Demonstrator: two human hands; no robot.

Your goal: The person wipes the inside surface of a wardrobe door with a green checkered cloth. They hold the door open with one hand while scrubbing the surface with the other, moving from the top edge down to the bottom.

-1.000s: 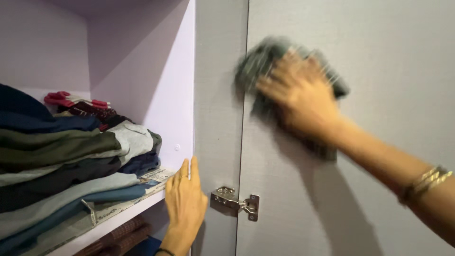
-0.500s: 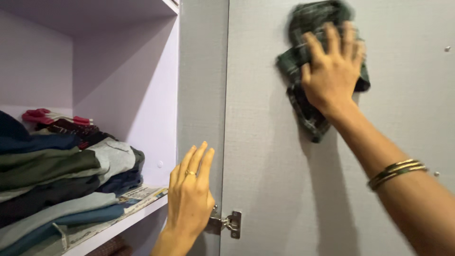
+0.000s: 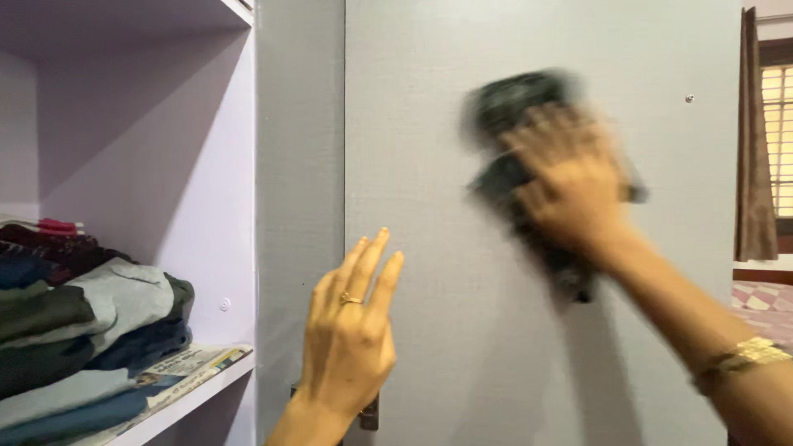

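Note:
My right hand (image 3: 570,186) presses a dark green cloth (image 3: 516,107) flat against the inside of the open grey wardrobe door (image 3: 413,124); both are motion-blurred. A gold bangle sits on that wrist. My left hand (image 3: 351,330), wearing a ring, is raised with its fingers straight and together, palm towards the door near its hinged edge, holding nothing. It covers most of the metal hinge (image 3: 369,413) low on the door.
The wardrobe's pale lilac shelf (image 3: 194,396) on the left carries a stack of folded clothes (image 3: 91,322) on newspaper. At the far right are a brown curtain (image 3: 750,140), a window and a patterned bed corner (image 3: 764,301).
My right hand has swept the cloth from the door's upper left across to the right and now a little lower. My left hand has risen along the door's hinged edge.

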